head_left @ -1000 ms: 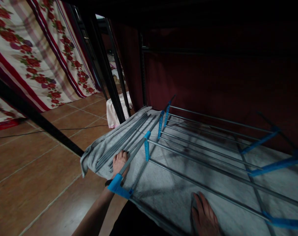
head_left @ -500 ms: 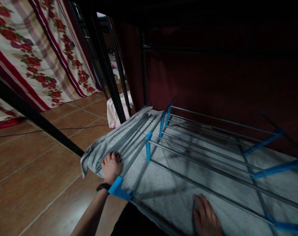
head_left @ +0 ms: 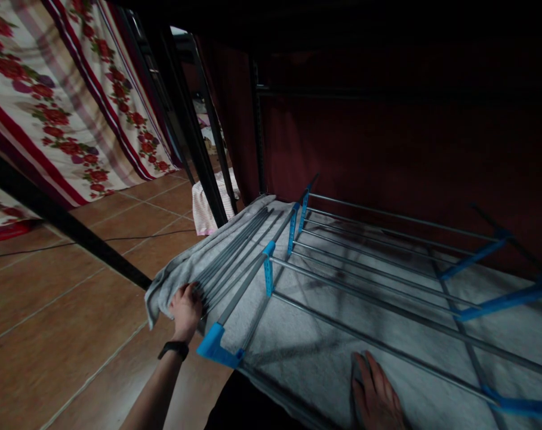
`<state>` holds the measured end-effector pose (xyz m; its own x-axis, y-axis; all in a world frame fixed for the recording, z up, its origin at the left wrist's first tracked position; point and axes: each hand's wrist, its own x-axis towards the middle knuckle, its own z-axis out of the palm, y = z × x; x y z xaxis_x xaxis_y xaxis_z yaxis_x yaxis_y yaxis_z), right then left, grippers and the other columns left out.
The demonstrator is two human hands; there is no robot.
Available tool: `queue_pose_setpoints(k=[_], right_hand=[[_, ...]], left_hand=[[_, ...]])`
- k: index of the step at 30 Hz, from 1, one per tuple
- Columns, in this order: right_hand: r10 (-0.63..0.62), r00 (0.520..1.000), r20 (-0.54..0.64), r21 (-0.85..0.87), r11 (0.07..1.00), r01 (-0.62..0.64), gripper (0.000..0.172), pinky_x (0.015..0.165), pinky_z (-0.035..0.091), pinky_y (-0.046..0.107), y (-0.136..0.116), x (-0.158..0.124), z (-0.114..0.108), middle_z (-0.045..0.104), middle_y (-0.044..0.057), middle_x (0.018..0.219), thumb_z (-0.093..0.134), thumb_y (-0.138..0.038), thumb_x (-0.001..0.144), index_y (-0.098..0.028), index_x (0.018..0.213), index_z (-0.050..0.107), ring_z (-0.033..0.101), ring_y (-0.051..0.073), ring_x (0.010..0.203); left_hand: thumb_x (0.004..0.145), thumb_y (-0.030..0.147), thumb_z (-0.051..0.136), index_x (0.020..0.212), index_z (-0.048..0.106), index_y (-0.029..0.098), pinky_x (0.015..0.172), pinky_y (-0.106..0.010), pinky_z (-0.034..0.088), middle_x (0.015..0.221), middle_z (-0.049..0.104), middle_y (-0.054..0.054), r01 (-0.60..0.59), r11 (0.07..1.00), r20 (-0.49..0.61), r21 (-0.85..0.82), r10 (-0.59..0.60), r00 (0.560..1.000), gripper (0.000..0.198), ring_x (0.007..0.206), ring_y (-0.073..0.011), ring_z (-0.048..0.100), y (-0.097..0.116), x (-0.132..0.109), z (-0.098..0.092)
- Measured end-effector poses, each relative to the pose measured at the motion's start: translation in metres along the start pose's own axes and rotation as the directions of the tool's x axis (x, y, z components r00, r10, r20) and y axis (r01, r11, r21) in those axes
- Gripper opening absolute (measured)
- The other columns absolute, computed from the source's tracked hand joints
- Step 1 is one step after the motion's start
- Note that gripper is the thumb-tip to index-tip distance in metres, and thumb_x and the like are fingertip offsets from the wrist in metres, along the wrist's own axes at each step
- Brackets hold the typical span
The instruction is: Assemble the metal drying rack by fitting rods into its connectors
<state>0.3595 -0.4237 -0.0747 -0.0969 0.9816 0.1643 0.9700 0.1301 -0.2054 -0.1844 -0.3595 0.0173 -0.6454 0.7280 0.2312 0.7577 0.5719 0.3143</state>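
Note:
My left hand (head_left: 185,310) is at the near ends of a bunch of loose grey metal rods (head_left: 235,248), its fingers curled round them. These rods lie side by side on a grey blanket (head_left: 316,340). My right hand (head_left: 376,391) rests palm down on the blanket at the lower right, fingers stretched out and holding nothing. Between and beyond my hands stands a partly built rack of grey tubes (head_left: 365,289) with blue plastic connectors (head_left: 268,269). The near left connector (head_left: 219,346) is just right of my left wrist.
A dark metal frame surrounds the blanket, with a slanting bar (head_left: 69,215) at left and a post (head_left: 199,125) behind. A dark red cloth (head_left: 387,143) hangs at the back. Left are a tiled floor (head_left: 87,328), a black cable (head_left: 132,237) and a flowered curtain (head_left: 69,113).
My left hand has moved a little left, from on top of the rods to their near ends. My right hand and the rack have stayed in place.

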Motion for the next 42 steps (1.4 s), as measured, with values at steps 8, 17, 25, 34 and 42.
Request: queue_pose_setpoints(k=[8, 17, 25, 34, 42], right_hand=[[0.041, 0.999, -0.008, 0.026, 0.999, -0.041, 0.059, 0.105, 0.048, 0.05, -0.007, 0.002, -0.002, 0.048, 0.012, 0.153, 0.024, -0.044, 0.097, -0.021, 0.142, 0.054, 0.049, 0.03, 0.137], [0.019, 1.0, -0.02, 0.02, 1.0, -0.019, 0.055, 0.106, 0.047, 0.048, -0.005, 0.002, 0.001, 0.048, 0.01, 0.154, 0.027, -0.042, 0.097, -0.023, 0.142, 0.054, 0.05, 0.028, 0.136], [-0.004, 0.999, -0.053, 0.028, 1.0, 0.005, 0.053, 0.105, 0.049, 0.047, -0.003, 0.002, 0.004, 0.051, 0.01, 0.151, 0.029, -0.041, 0.098, -0.025, 0.141, 0.055, 0.052, 0.028, 0.134], [0.025, 0.999, -0.041, 0.026, 0.999, -0.024, 0.056, 0.106, 0.048, 0.049, -0.008, 0.002, 0.0, 0.049, 0.011, 0.153, 0.025, -0.042, 0.098, -0.022, 0.142, 0.055, 0.05, 0.029, 0.136], [0.009, 0.999, -0.036, 0.03, 1.0, -0.008, 0.054, 0.106, 0.047, 0.049, -0.008, 0.002, -0.002, 0.047, 0.011, 0.154, 0.029, -0.041, 0.099, -0.022, 0.144, 0.052, 0.05, 0.029, 0.136]], left_hand=[[0.095, 0.03, 0.05, 0.122, 0.068, 0.017, 0.09, -0.054, 0.051, 0.122, 0.067, -0.017, -0.186, 0.982, -0.014, 0.024, 0.186, 0.982, 0.035, 0.115, -0.0364, 0.059, -0.012, 0.014, -0.001], [0.09, 0.034, 0.047, 0.108, 0.07, 0.015, 0.1, -0.042, 0.051, 0.116, 0.07, -0.015, -0.442, 0.867, 0.004, -0.231, 0.455, 0.89, 0.034, 0.107, -0.0275, 0.063, -0.026, 0.043, 0.01], [0.095, 0.043, 0.04, 0.12, 0.062, 0.013, 0.099, -0.048, 0.051, 0.119, 0.068, -0.018, -0.336, 0.919, -0.045, -0.205, 0.334, 0.941, 0.046, 0.113, -0.032, 0.064, -0.021, 0.036, 0.017], [0.089, 0.033, 0.043, 0.109, 0.069, 0.009, 0.094, -0.04, 0.053, 0.105, 0.071, -0.018, -0.247, 0.961, 0.208, -0.125, 0.268, 0.941, 0.041, 0.097, -0.0282, 0.068, -0.007, 0.077, 0.011], [0.083, 0.029, 0.048, 0.105, 0.069, 0.012, 0.096, -0.039, 0.053, 0.109, 0.072, -0.017, -0.253, 0.954, 0.258, -0.158, 0.288, 0.922, 0.035, 0.102, -0.0293, 0.069, -0.018, 0.084, 0.008]])
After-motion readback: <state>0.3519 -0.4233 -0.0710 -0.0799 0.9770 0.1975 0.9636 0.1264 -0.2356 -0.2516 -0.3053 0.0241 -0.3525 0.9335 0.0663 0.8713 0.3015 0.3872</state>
